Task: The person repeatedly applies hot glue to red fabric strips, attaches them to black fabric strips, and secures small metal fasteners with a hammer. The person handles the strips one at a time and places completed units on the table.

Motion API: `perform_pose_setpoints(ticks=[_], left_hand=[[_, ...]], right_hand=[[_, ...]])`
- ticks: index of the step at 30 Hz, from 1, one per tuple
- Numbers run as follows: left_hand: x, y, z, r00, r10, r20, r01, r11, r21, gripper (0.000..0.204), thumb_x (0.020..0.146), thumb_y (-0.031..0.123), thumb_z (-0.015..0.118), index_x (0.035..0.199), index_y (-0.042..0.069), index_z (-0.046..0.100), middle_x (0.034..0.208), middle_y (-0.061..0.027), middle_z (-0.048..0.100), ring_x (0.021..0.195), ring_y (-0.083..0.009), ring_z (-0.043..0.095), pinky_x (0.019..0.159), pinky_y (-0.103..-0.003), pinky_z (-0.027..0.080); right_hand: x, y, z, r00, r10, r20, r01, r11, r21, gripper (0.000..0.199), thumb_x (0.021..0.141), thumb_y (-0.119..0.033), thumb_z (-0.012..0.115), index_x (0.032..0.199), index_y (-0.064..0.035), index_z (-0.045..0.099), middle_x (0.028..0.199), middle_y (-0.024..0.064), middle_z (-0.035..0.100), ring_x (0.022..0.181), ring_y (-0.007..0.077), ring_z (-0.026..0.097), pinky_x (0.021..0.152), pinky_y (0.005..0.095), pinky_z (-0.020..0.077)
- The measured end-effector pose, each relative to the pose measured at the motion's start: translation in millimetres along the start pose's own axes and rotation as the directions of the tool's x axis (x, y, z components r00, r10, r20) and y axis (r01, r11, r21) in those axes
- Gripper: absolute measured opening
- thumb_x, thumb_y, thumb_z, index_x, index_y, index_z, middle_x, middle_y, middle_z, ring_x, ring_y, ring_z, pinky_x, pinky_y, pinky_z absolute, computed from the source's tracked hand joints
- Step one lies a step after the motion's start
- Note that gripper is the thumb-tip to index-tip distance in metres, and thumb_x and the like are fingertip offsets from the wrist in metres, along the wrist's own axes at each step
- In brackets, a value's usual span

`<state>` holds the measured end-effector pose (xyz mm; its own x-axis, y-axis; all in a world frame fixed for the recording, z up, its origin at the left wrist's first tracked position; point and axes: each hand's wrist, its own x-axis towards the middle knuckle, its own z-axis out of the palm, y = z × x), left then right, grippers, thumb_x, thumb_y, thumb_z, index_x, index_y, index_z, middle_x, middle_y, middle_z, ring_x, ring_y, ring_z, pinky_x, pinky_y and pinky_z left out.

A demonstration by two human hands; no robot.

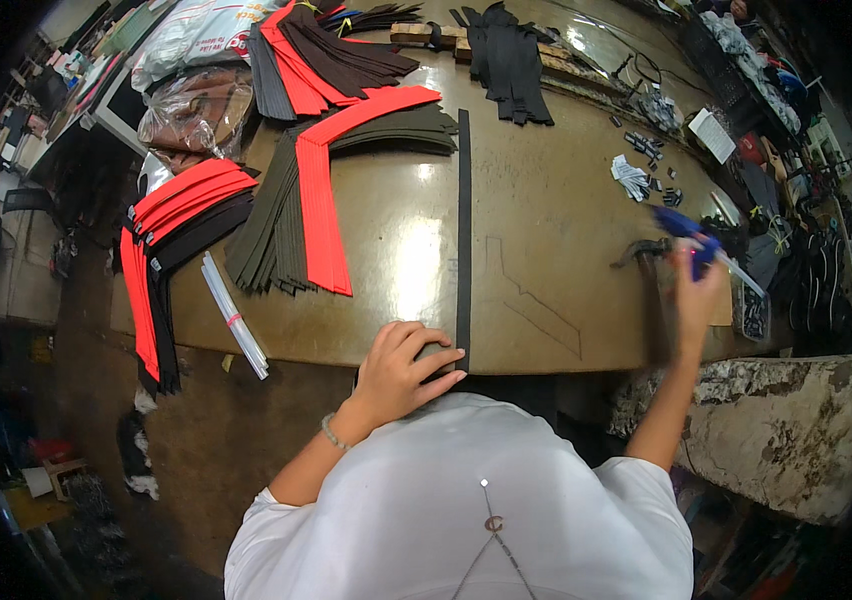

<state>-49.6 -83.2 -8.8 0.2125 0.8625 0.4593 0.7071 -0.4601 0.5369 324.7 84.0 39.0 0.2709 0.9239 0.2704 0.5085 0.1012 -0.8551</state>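
Observation:
My left hand [401, 372] rests at the near edge of the table with its fingers curled over a dark grey, rounded thing, mostly hidden beneath them. Two of its fingertips touch the lower end of a long black strip [464, 220], which lies straight away from me. At the right, my raised right hand [694, 290] is closed round a blue glue gun [686, 232], blurred by motion. A pale glue stick [742, 276] juts from its rear. Below it, a dark metal clamp-like tool [642, 252] sits on the table.
Fanned strips, red-orange [321, 215], olive [271, 235] and black [511, 65], lie at the left and back. A banded bundle of pale sticks [234, 315] is near the left edge. Small labels [629, 177] and dark pieces lie right. An angled outline [536, 295] marks the tabletop.

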Motion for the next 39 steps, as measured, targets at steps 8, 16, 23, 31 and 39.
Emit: perform_pose_setpoints(ticks=[8,16,23,31,39], left_hand=[[-0.5,0.1,-1.1,1.000,-0.009,0.007,0.009,1.000,0.015,0.024,0.073,0.028,0.081,0.095,0.018,0.074,0.100,0.0028,0.063,0.096,-0.0214,0.057,0.090,-0.039,0.044],[-0.3,1.7,-1.1,1.000,-0.020,0.009,0.020,1.000,0.017,0.024,0.074,0.027,0.080,0.094,0.017,0.074,0.101,0.0026,0.063,0.097,-0.0211,0.057,0.090,-0.039,0.044],[-1.1,1.3,-0.8,0.999,-0.031,0.010,0.030,0.999,0.017,0.025,0.072,0.027,0.081,0.095,0.018,0.075,0.100,0.0033,0.063,0.096,-0.0207,0.057,0.090,-0.039,0.043],[1.3,1.3,-1.8,1.000,-0.015,0.020,0.015,1.000,0.001,0.027,0.073,0.027,0.081,0.097,0.017,0.073,0.102,0.0016,0.063,0.098,-0.0218,0.057,0.090,-0.040,0.044],[37.0,-23.2,-42.7,0.944,-0.252,-0.214,0.245,0.968,-0.059,0.024,0.083,0.022,0.076,0.097,0.004,0.070,0.090,-0.0098,0.066,0.081,-0.0226,0.062,0.073,-0.035,0.050]], right_hand=[[-53.2,-82.6,101.0,0.662,-0.350,0.663,0.403,0.912,0.079,0.038,0.086,-0.027,0.074,0.109,-0.0022,0.057,0.081,0.0191,0.068,0.071,0.0356,0.068,0.065,0.0387,0.0520],[-45.1,-64.3,111.0,0.614,-0.329,0.718,0.456,0.890,0.018,0.050,0.087,-0.031,0.072,0.116,0.0038,0.053,0.079,0.0226,0.068,0.071,0.0403,0.068,0.062,0.0438,0.0525],[-17.1,-73.5,127.9,0.640,-0.328,0.695,0.485,0.874,-0.033,0.051,0.089,-0.033,0.069,0.120,0.0030,0.051,0.075,0.0235,0.067,0.068,0.0411,0.067,0.062,0.0448,0.0528],[-23.9,-54.9,70.3,0.848,-0.479,0.228,0.527,0.806,-0.269,0.036,0.095,-0.034,0.062,0.111,-0.0023,0.058,0.101,0.0203,0.066,0.091,0.0350,0.066,0.080,0.0396,0.0515],[-0.5,85.1,-62.8,0.963,0.006,-0.271,-0.192,0.721,-0.666,0.059,0.100,-0.050,0.049,0.107,0.0067,0.061,0.094,0.0225,0.066,0.085,0.0361,0.064,0.077,0.0431,0.0478]])
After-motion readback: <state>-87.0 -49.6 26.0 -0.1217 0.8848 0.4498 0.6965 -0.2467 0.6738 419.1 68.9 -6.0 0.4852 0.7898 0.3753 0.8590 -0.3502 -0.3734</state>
